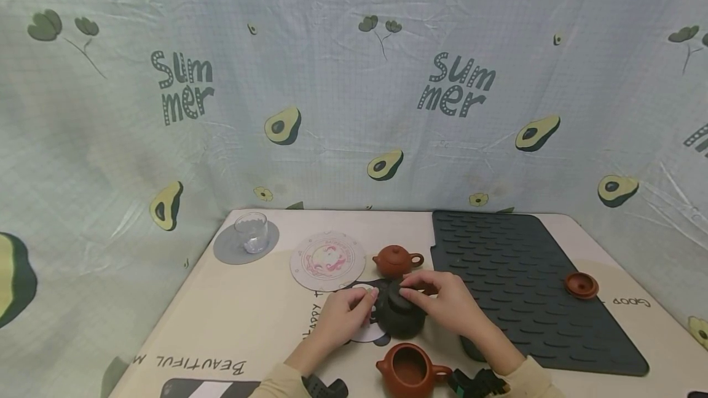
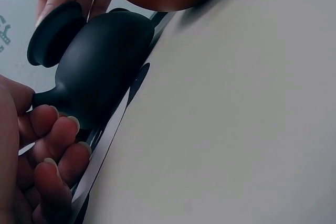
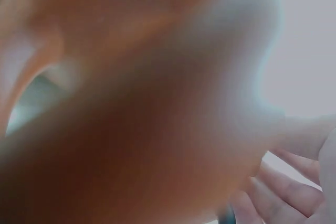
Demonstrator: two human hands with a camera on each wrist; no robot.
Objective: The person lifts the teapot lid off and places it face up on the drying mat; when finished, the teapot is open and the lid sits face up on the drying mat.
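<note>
At mid-tabletop (image 1: 221, 312), btwn the two hands, is the black teapot (image 1: 401, 322), on a black-and-white mat (image 1: 369, 333). Its spout (image 2: 50, 98) points at the L hand (image 1: 342, 315), whose grip pinches it btwn thumb & finger, per the L wrist view; the other fingers curl below. On the opp. side, the R hand (image 1: 442, 301) has its grip on the black lid (image 2: 55, 38), fingertips at the top of it.

Key relation: lid is at the pot's mouth, tilted, touching or just above; can't tell if it's seated. Pot's long axis runs approx. L–R, spout end nearest the L hand, lid nearest the R. Handle end is hidden. R wrist view = mostly blur, no help.

Neighbors: open brown teapot (image 1: 408, 370) just on the person's side of the black one, spout L, handle R; lidded brown teapot (image 1: 394, 261) just behind, same way round. Dark mat (image 1: 498, 287) to the R, w/ a small brown lid (image 1: 581, 285) at its R edge. Far L: clear glass (image 1: 251, 233) on gray coaster (image 1: 225, 247); pink-print mat (image 1: 301, 260) btwn that & the lidded pot.
</note>
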